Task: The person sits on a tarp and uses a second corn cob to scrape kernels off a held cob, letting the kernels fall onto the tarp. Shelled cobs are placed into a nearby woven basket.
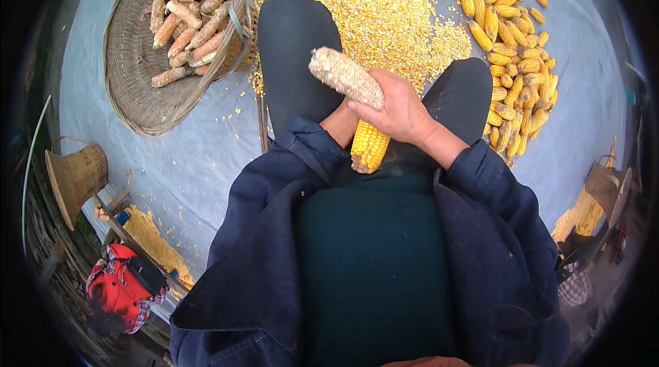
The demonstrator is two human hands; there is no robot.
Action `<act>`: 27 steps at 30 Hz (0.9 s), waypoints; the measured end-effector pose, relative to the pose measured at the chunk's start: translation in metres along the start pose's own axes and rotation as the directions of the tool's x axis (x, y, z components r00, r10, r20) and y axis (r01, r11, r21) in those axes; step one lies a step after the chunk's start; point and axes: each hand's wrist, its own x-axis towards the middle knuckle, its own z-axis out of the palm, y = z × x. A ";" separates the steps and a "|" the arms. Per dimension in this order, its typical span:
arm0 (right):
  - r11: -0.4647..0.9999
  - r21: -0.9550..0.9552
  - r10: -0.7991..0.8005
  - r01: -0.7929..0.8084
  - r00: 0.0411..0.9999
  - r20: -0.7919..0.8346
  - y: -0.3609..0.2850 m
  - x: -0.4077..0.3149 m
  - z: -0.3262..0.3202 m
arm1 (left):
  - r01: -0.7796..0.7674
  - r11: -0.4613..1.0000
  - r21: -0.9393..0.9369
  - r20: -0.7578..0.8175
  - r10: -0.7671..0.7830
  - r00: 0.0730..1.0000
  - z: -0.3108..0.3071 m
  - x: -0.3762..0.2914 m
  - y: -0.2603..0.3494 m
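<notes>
My right hand point(404, 109) is closed around the lower end of a bare corn cob point(346, 77), whose far end points up and left over my left knee. Beneath it is a yellow ear of corn point(369, 146) with its kernels on, tilted, its tip towards my lap. My left hand point(342, 121) lies under the bare cob and is mostly hidden by it and by my right hand; the upper part of the ear runs into this hidden place, and how the left fingers hold it does not show. Beyond my knees spreads a heap of loose kernels point(370, 6).
A wicker basket point(131, 53) at the upper left holds bare cobs point(190, 22). Ears with kernels point(515, 68) are piled at the right on a pale sheet point(206, 161). Another basket point(85, 176) and a person in red point(118, 284) are at the lower left.
</notes>
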 end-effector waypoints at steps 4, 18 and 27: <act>0.963 -0.200 0.156 -0.181 0.979 -0.134 0.002 0.014 0.009 | 0.047 0.997 0.058 0.039 -0.049 0.998 -0.006 0.002 -0.006; 0.985 -0.026 -0.171 0.172 0.984 0.043 -0.003 -0.004 -0.006 | -0.008 1.000 0.025 -0.010 0.008 1.000 -0.004 0.002 -0.003; 0.967 -0.030 0.245 -0.254 0.954 -0.175 0.010 0.032 0.002 | 0.066 0.995 0.080 -0.002 -0.066 0.998 -0.013 0.002 -0.001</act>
